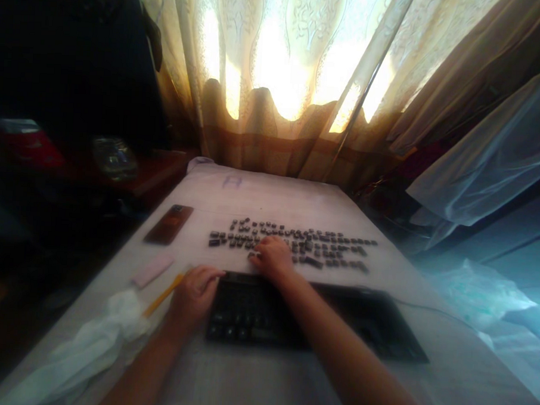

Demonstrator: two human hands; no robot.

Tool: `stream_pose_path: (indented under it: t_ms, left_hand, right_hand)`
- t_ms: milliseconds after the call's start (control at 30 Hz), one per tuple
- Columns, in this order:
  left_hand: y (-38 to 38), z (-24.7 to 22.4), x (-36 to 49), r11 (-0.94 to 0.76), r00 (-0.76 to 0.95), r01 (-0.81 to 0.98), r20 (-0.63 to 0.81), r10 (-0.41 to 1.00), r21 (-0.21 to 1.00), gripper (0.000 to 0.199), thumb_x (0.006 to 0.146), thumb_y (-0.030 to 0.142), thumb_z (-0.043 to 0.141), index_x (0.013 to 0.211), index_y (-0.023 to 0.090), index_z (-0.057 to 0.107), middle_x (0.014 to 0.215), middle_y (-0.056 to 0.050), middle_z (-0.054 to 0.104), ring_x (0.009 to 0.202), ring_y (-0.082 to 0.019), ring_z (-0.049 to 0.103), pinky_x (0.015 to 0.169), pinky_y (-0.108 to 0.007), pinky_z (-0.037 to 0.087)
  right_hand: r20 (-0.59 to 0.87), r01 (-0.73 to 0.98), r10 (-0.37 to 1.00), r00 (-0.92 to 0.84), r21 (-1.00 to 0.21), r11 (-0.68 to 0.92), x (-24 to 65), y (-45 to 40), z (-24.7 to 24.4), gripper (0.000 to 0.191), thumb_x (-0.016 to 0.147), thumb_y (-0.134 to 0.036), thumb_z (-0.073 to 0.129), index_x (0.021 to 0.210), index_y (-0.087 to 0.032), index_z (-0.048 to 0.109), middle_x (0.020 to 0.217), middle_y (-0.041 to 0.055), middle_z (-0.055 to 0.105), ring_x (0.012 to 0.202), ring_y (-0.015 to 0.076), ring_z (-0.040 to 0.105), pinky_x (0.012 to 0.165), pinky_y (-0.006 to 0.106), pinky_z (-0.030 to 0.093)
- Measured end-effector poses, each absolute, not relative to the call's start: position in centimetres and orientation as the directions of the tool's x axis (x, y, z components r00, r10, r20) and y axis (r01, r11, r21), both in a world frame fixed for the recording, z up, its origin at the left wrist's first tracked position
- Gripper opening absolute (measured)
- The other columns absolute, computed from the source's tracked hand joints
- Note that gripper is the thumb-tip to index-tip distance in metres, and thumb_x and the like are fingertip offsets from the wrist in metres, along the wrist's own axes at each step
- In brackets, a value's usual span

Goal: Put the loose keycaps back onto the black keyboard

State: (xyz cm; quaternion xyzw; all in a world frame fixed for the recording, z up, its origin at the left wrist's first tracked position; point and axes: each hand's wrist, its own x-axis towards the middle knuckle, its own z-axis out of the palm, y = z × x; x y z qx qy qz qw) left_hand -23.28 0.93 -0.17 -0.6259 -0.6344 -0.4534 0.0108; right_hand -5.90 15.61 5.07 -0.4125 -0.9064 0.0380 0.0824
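Note:
A black keyboard [256, 321] lies on the white-covered surface, with keys showing at its left part and a bare-looking dark frame [368, 314] at its right. My left hand [195, 292] is curled at its upper left corner, a fingertip reaching onto the edge. Beyond the keyboard, many loose black keycaps [313, 237] are spread in rough rows. My right hand [273, 257] reaches across the keyboard into these rows, its fingers bent and closed around a keycap [251, 255] at the near side. My right forearm hides the middle of the keyboard.
Left of the keyboard lie a brown phone [169, 224], a pink slip [153, 269], a yellow stick-like tool [163, 295] and a crumpled white cloth [94, 332]. A cable [435, 310] runs off to the right. Curtains [273, 125] hang behind; a plastic bag [476, 292] sits at right.

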Motion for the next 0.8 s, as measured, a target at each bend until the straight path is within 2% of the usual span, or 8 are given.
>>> stream_pose_path:
  t_ms: [267,467,567,667,800]
  left_hand:
    - [1.0,-0.2,-23.2,-0.167,-0.23,0.795,0.544,0.807,0.583,0.027,0.087,0.022,0.047,0.09,0.022,0.073,0.088,-0.004,0.073,0.085,-0.02,0.067,0.082,-0.034,0.056]
    - [0.9,0.3,-23.3,-0.159,-0.22,0.8,0.529,0.82,0.579,0.026,0.086,0.024,0.048,0.088,0.022,0.074,0.088,-0.004,0.074,0.084,-0.02,0.068,0.082,-0.034,0.056]
    - [0.9,0.4,-23.2,-0.161,-0.211,0.803,0.526,0.824,0.574,0.027,0.087,0.025,0.047,0.088,0.021,0.074,0.087,-0.004,0.074,0.084,-0.02,0.068,0.081,-0.033,0.055]
    - [0.7,0.5,-22.9,-0.169,-0.194,0.805,0.522,0.83,0.568,0.028,0.087,0.025,0.046,0.089,0.022,0.074,0.088,-0.003,0.074,0.084,-0.019,0.068,0.081,-0.032,0.055]
    - [0.6,0.7,-22.6,-0.186,-0.155,0.815,0.516,0.843,0.549,0.029,0.086,0.025,0.046,0.09,0.023,0.075,0.088,-0.003,0.075,0.083,-0.02,0.068,0.083,-0.033,0.055]
  right_hand:
    - [0.097,0.716,0.727,-0.68,-0.127,0.687,-6.9,15.6,4.6,0.019,0.087,-0.027,0.063,0.094,-0.017,0.078,0.109,0.0129,0.071,0.107,0.0282,0.058,0.088,0.037,0.044]
    - [0.153,0.715,0.741,-0.654,-0.196,0.671,-5.2,14.4,6.1,0.017,0.09,-0.024,0.062,0.1,-0.018,0.074,0.112,0.01,0.07,0.109,0.0247,0.059,0.094,0.035,0.044]
    - [0.181,0.695,0.742,-0.645,-0.265,0.668,-2.1,12.6,6.7,0.012,0.09,-0.023,0.064,0.098,-0.019,0.073,0.109,0.007,0.071,0.106,0.0211,0.061,0.095,0.034,0.045]
    - [0.24,0.601,0.739,-0.63,-0.452,0.659,1.7,10.3,6.5,0.005,0.084,-0.018,0.07,0.089,-0.019,0.071,0.099,0.0064,0.072,0.098,0.0213,0.063,0.089,0.035,0.049]
    - [0.219,0.53,0.729,-0.649,-0.558,0.639,5.0,7.4,5.7,0.009,0.082,-0.015,0.07,0.09,-0.019,0.07,0.101,0.0068,0.072,0.096,0.0205,0.065,0.087,0.035,0.051]
